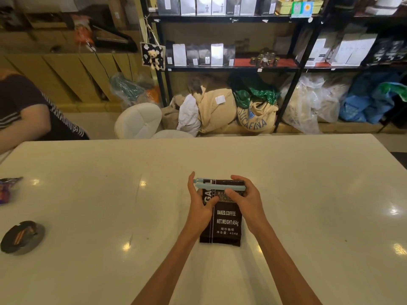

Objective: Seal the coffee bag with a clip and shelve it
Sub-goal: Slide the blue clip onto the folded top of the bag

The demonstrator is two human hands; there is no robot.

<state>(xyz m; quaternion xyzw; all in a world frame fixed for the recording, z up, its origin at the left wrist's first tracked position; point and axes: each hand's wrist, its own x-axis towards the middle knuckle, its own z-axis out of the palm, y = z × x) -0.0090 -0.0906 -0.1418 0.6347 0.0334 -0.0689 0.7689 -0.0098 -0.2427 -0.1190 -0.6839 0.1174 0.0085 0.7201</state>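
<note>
Lying flat on the white table (88, 172), near edge centre: black coffee bag (224, 221), printed face up, mouth toward the far side. Across that far end, a pale blue clip (220, 186), its bars seemingly parted at the left tip, so probably not fully snapped. Left hand (199, 201) curled round the bag's left edge, thumb pressing the front, likely pinning it steady. Right hand (242, 194) closed over the clip's right end, thumb beneath, apparently squeezing it home. Beyond the table, black shelves (231, 68) with other bags, the probable destination.
</note>
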